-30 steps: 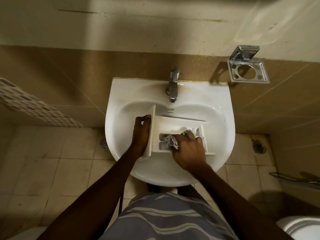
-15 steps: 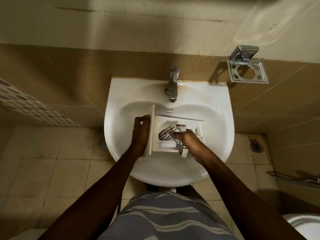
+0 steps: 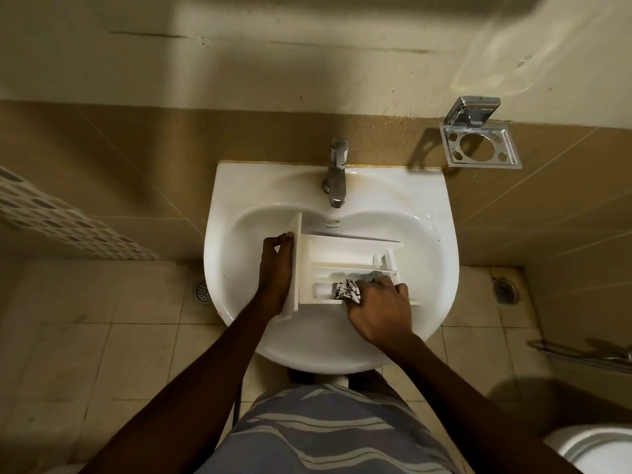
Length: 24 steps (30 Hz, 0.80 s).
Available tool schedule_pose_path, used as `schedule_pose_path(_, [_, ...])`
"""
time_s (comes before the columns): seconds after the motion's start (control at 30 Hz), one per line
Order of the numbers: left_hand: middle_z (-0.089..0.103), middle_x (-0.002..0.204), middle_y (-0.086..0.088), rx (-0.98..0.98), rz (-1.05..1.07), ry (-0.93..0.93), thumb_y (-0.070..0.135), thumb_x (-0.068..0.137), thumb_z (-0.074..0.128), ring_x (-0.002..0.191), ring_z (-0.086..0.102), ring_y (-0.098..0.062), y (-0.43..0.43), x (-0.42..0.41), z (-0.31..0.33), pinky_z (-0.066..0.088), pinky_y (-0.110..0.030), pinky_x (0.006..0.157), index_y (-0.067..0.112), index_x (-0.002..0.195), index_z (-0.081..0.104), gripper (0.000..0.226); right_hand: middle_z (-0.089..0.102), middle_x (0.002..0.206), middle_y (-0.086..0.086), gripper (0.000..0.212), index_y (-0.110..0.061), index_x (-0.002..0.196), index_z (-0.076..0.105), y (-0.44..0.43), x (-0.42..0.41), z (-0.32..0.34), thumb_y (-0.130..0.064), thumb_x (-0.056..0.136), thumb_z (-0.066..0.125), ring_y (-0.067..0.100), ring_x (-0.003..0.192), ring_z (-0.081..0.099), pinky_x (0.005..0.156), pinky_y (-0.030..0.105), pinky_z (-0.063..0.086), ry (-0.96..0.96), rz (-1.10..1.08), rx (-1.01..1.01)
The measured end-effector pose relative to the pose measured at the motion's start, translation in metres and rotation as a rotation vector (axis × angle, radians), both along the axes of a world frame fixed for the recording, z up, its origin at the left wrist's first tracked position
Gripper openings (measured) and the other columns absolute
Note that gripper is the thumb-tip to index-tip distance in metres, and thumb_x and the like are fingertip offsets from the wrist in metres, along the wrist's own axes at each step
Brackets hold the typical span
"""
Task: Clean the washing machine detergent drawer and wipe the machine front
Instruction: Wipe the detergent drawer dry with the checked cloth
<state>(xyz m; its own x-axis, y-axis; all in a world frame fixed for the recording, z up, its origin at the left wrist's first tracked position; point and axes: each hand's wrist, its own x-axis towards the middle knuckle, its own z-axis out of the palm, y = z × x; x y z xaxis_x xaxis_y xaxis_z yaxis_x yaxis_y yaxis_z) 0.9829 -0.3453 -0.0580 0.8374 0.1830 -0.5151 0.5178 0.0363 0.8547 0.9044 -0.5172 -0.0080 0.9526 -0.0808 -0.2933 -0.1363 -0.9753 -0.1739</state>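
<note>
White plastic drawer (image 3: 345,265) sits in the sink (image 3: 239,200) at the middle of the frame, under the tap (image 3: 337,174); I can read no writing on either. My left hand (image 3: 275,271) wraps the drawer's front panel at its left end, fingers curled over the top edge. My right hand (image 3: 378,311), knuckles up and arm reaching in from the lower right, is closed around a black-and-white cloth (image 3: 347,289) pressed into the drawer's near compartment.
</note>
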Motion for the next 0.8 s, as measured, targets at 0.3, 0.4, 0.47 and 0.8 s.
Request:
schedule_pose_path(0.3, [0.062, 0.100, 0.001, 0.006, 0.022, -0.001, 0.047, 0.098, 0.052, 0.092, 0.063, -0.022, -0.001, 0.002, 0.000, 0.054, -0.048, 0.088, 0.021, 0.111, 0.053, 0.029, 0.073, 0.100, 0.008, 0.021, -0.030, 0.083, 0.071, 0.005, 0.011, 0.011, -0.042, 0.091, 0.056, 0.026, 0.102, 0.063, 0.095, 0.035, 0.042, 0.125, -0.211, 0.480])
schedule_pose_path(0.4, [0.062, 0.102, 0.002, 0.006, 0.010, 0.002, 0.046, 0.099, 0.051, 0.095, 0.063, -0.023, -0.001, -0.001, 0.004, 0.054, -0.049, 0.090, 0.020, 0.115, 0.052, 0.031, 0.071, 0.103, 0.007, 0.030, -0.024, 0.105, 0.067, 0.006, 0.001, 0.006, -0.040, 0.088, 0.048, 0.028, 0.103, 0.060, 0.098, 0.035, 0.037, 0.037, 0.034, 0.013])
schedule_pose_path(0.47, [0.062, 0.102, 0.001, -0.001, 0.020, 0.003, 0.047, 0.098, 0.052, 0.097, 0.064, -0.025, -0.001, -0.001, 0.005, 0.055, -0.050, 0.091, 0.020, 0.116, 0.052, 0.032, 0.072, 0.097, 0.010, 0.032, -0.017, 0.104, 0.067, 0.021, -0.005, 0.005, -0.036, 0.085, 0.049, 0.030, 0.100, 0.063, 0.098, 0.036, 0.039, -0.018, 0.023, 0.027])
schedule_pose_path(0.8, [0.062, 0.102, 0.000, -0.057, 0.027, -0.005, 0.042, 0.101, 0.050, 0.093, 0.063, -0.022, 0.000, -0.007, 0.017, 0.055, -0.049, 0.089, 0.021, 0.117, 0.051, 0.027, 0.075, 0.092, 0.003, 0.013, -0.011, 0.102, 0.070, 0.014, 0.025, 0.043, -0.020, 0.095, 0.063, 0.024, 0.079, 0.071, 0.064, 0.031, 0.058, -0.209, -0.868, 1.403])
